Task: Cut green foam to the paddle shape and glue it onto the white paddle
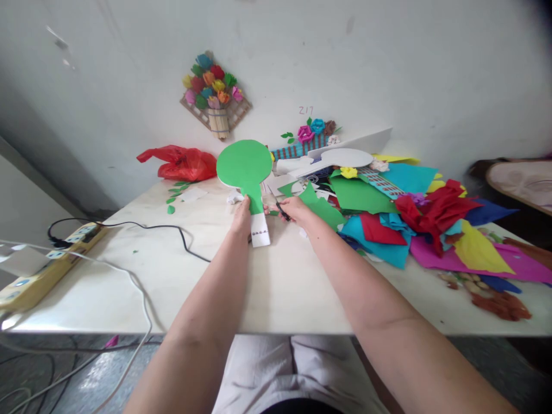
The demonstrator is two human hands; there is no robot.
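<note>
Upright above the table is a paddle-shaped fan, its round head and upper handle covered in green paper, the lower handle white with a row of small dark dots. My left hand is closed round the handle from the left side. Dark-handled scissors are in my right hand, its fingers closed on the handles and the blades pointing up and left, just right of the fan's handle. A crumpled white scrap lies beside my left hand. Green paper pieces lie beyond my right hand.
A red plastic bag and small green paper leaves lie at the back left. Coloured papers pile up on the right. A power strip and a black cable occupy the left side. A paper flower decoration hangs on the wall.
</note>
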